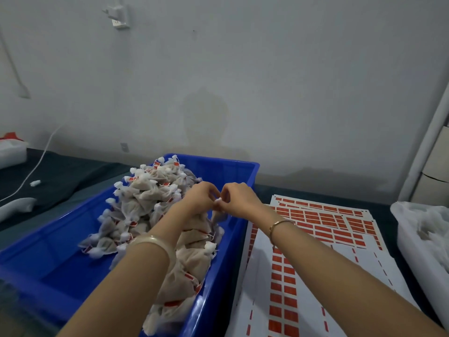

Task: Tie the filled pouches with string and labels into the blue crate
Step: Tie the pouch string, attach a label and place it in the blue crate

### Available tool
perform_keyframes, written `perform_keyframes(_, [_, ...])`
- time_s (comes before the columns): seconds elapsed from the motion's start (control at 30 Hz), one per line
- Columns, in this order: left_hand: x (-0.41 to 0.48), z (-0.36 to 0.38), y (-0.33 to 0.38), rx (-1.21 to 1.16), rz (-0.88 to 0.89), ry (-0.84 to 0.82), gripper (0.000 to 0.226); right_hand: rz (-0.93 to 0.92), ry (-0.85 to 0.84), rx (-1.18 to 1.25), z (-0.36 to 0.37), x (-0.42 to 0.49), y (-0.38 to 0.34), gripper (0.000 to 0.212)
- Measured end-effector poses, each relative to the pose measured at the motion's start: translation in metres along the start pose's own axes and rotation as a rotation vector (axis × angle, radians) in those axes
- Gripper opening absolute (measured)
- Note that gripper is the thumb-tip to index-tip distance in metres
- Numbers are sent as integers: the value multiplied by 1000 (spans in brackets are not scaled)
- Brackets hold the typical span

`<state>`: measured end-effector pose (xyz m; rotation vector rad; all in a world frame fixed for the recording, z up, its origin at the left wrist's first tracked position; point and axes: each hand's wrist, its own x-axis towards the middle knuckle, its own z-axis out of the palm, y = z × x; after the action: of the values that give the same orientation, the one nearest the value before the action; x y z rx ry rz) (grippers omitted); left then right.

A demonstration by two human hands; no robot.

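A blue crate (48,259) sits on the dark table at the left, with a heap of tied beige pouches (145,195) with white tops and red labels along its right side. Above the crate's right rim, my left hand (202,194) and my right hand (239,198) meet at the white gathered neck of one filled pouch (218,216). Both hands pinch that neck with curled fingers, and the pouch body hangs below them. No string is clearly visible between the fingers.
White sheets of red labels (323,222) lie to the right of the crate. A white bin (422,242) with white material stands at the far right. A white container (12,152), a cable (36,166) and white scraps lie at the left.
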<state>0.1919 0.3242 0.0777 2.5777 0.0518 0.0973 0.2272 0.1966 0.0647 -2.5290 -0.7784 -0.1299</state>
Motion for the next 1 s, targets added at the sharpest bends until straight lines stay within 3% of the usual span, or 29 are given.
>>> perform_keyframes(0.2, [8,-4,1,181,-30,-100,32,9,-29,-107,-4,-4,-2,20])
perform_keyframes(0.33, [4,-11,19,286,46,50,30,32,20,111,-17,-27,3,20])
perform_keyframes(0.53, [-26,28,98,157,274,186,15,118,123,326,-40,-118,31,10])
perform_keyframes(0.73, [-63,105,202,19,570,37,7,318,232,215,-100,-238,96,11])
perform_keyframes(0.9, [-73,174,276,-1,762,-100,19,547,340,54,-160,-310,171,10])
perform_keyframes(1.0, [-68,211,305,51,787,-219,27,703,306,-42,-177,-332,215,17])
